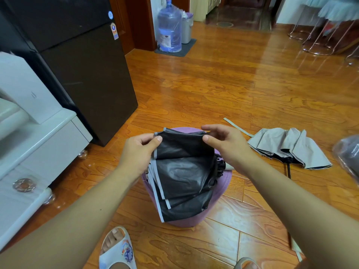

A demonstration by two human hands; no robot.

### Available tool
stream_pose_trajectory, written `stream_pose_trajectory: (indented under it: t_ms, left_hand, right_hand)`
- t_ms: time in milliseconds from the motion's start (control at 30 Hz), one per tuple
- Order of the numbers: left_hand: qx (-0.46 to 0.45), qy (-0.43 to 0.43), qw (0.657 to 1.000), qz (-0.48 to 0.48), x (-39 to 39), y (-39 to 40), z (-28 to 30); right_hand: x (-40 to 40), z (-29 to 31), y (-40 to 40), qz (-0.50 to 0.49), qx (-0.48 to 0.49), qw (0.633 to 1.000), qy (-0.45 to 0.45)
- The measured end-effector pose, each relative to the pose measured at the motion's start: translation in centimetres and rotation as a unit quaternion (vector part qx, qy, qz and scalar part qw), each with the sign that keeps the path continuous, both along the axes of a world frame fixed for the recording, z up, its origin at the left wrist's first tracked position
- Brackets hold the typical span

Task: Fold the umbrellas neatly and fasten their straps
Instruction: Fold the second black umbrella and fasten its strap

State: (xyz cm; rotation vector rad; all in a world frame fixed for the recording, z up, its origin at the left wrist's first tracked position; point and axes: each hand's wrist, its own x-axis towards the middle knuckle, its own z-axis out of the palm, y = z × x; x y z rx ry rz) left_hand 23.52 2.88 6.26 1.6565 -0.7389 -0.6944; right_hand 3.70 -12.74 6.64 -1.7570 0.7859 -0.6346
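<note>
Slippered feet [117,249] stand on the wooden floor [223,84], just before a purple stool [219,199] that carries the black umbrella [184,177] across its top. A second, grey umbrella [287,146] lies loose on the floor to the right, strap trailing. Left hand [138,150] and right hand [223,142] each pinch one end of a panel's trimmed edge, stretching it flat. Best to lay each pleat the same way round before rolling.

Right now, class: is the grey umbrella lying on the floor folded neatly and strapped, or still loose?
Still loose. The grey umbrella lies collapsed on the wooden floor, its panels fanned out unevenly, and its strap trails unfastened.
</note>
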Motion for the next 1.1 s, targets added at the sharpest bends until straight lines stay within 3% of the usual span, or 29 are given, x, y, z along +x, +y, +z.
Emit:
stream_pose_trajectory:
  t_ms: [167, 367, 500, 633, 733, 867, 1100]
  left_hand:
    - [-0.016, -0.021, 1.000, -0.006, 0.1, 0.1, -0.1]
    - [-0.033, -0.046, 0.998, 0.002, -0.4, -0.3, 0.6]
    - [-0.040, -0.060, 0.997, 0.003, -0.2, -0.6, 0.6]
    - [-0.062, -0.017, 0.997, -0.029, -0.3, -0.3, 1.2]
    - [-0.027, -0.113, 0.991, -0.060, 0.1, 0.4, 1.6]
    - [0.013, -0.207, 0.969, -0.134, 0.6, 2.0, 1.4]
    - [0.057, -0.314, 0.914, -0.249, 0.6, 3.7, -1.2]
  right_hand:
    - [0.5, 0.2, -0.9, -0.008, -0.122, 0.990, 0.065]
    - [1.3, 0.6, -1.6, 0.012, -0.158, 0.985, 0.063]
    - [0.9, 0.4, -2.1, 0.056, -0.117, 0.988, 0.080]
    - [0.8, 0.6, -2.2, 0.136, -0.086, 0.974, 0.161]
    - [1.0, 0.5, -1.9, 0.127, -0.153, 0.960, 0.199]
    - [0.2, -0.3, -1.2, 0.120, -0.253, 0.942, 0.183]
    - [-1.5, -1.9, 0.2, 0.218, -0.288, 0.904, 0.229]
